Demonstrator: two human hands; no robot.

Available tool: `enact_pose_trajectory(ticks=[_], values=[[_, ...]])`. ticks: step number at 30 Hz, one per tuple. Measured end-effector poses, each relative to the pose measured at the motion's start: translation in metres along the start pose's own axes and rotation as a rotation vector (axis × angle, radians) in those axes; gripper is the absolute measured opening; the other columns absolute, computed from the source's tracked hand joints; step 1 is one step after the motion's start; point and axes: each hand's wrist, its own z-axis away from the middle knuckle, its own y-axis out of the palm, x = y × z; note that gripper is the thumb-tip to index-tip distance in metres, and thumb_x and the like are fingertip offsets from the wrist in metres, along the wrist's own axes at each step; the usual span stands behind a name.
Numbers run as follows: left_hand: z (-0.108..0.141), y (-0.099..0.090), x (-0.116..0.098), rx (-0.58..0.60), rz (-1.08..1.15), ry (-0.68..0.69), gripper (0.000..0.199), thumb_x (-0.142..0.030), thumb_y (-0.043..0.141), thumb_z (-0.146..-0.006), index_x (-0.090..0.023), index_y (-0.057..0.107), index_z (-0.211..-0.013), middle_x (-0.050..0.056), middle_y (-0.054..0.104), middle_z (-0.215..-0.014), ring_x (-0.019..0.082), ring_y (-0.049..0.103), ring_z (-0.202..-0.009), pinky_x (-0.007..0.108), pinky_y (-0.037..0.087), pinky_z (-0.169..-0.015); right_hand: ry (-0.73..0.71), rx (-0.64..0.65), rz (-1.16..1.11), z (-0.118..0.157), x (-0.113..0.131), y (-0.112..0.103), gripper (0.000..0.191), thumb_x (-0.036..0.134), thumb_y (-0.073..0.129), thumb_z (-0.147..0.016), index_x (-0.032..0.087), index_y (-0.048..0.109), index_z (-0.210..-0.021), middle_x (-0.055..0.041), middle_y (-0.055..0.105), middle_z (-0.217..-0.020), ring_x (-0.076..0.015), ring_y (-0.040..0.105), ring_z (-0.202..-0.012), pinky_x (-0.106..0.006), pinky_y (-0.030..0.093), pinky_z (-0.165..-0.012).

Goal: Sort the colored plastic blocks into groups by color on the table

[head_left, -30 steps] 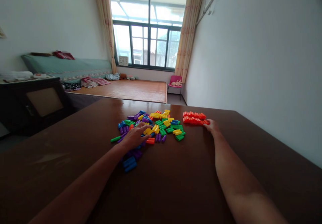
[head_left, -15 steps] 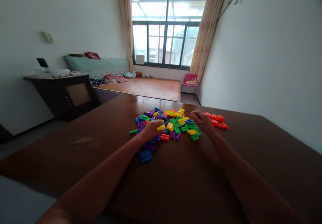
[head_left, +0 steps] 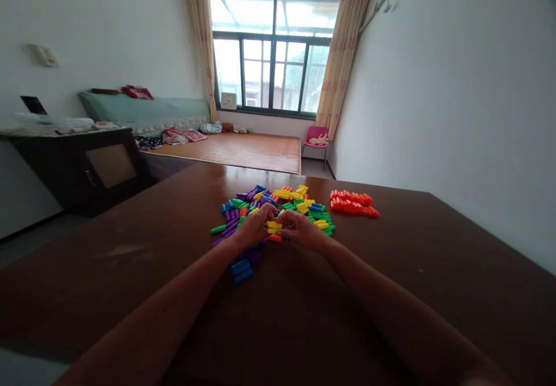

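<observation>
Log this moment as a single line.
left hand: holding yellow pieces | right hand: at same pieces, grip unclear | beneath/around: mixed-colour pile | rightward: orange-red rows | surface: brown table

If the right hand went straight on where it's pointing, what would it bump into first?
Likely the yellow pieces, then the left hand; whether the right hand touches the pieces is unclear.

I have broad room across the right of the surface (head_left: pixel 443 253), with the orange rows (head_left: pixel 354 207) blocking its far part. Only a narrow gap parts them from the mixed pile (head_left: pixel 303 207). The left forearm (head_left: pixel 174 305) and right forearm (head_left: pixel 384 298) fence the near middle.
</observation>
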Motion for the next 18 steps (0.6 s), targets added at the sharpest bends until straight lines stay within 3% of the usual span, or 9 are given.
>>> enact_pose_trajectory(ticks=[4,7,11,14,16,18], values=[[-0.001,-0.001,0.001,0.036,-0.059,0.002,0.047,-0.019,0.066,-0.072,-0.02,0.055,-0.117,0.001,0.063,-0.087,0.017,0.06,-0.077,0.028,0.047,-0.069,-0.009,-0.031,0.073,-0.001,0.004,0.004,0.035,0.043,0.074,-0.072,0.022,0.057,-0.094,0.0004,0.062,-0.087,-0.0153,0.059,-0.079,-0.03,0.05,-0.073],[0.0,-0.003,-0.001,0.04,-0.068,0.018,0.046,-0.02,0.063,-0.074,-0.02,0.057,-0.12,0.003,0.065,-0.096,0.016,0.061,-0.079,0.029,0.049,-0.073,-0.016,-0.072,0.084,-0.004,0.003,-0.011,0.04,0.046,0.076,-0.068,0.022,0.056,-0.093,-0.0002,0.062,-0.09,-0.0152,0.06,-0.078,-0.029,0.05,-0.069],[0.0,-0.004,0.001,0.054,-0.06,0.03,0.035,-0.024,0.057,-0.081,-0.022,0.061,-0.116,0.003,0.066,-0.099,0.015,0.062,-0.077,0.027,0.051,-0.07,0.101,-0.278,0.191,0.002,-0.016,-0.077,0.041,0.047,0.073,-0.069,0.021,0.056,-0.095,-0.0015,0.064,-0.092,-0.015,0.061,-0.077,-0.027,0.049,-0.066],[0.0,-0.005,0.004,0.052,-0.078,0.041,0.03,-0.025,0.055,-0.083,-0.022,0.064,-0.112,0.003,0.066,-0.101,0.015,0.063,-0.079,0.026,0.052,-0.07,0.282,-0.463,0.483,0.022,-0.045,-0.136,0.034,0.044,0.073,-0.067,0.021,0.058,-0.086,-0.0014,0.065,-0.084,-0.0156,0.06,-0.074,-0.027,0.046,-0.064],[0.0,-0.005,0.005,0.054,-0.106,0.042,0.027,-0.026,0.055,-0.084,-0.022,0.066,-0.108,0.004,0.067,-0.1,0.015,0.063,-0.081,0.026,0.052,-0.071,0.463,-0.445,0.664,0.037,-0.066,-0.162,0.029,0.043,0.074,-0.065,0.021,0.057,-0.073,-0.0006,0.063,-0.07,-0.0159,0.058,-0.066,-0.027,0.042,-0.059],[0.001,-0.006,0.006,0.065,-0.143,0.043,0.024,-0.027,0.054,-0.085,-0.021,0.067,-0.105,0.004,0.068,-0.099,0.016,0.064,-0.083,0.025,0.051,-0.072,0.613,-0.31,0.73,0.049,-0.081,-0.173,0.03,0.045,0.072,-0.067,0.021,0.055,-0.06,-0.0008,0.06,-0.059,-0.0156,0.055,-0.058,-0.027,0.039,-0.054]])
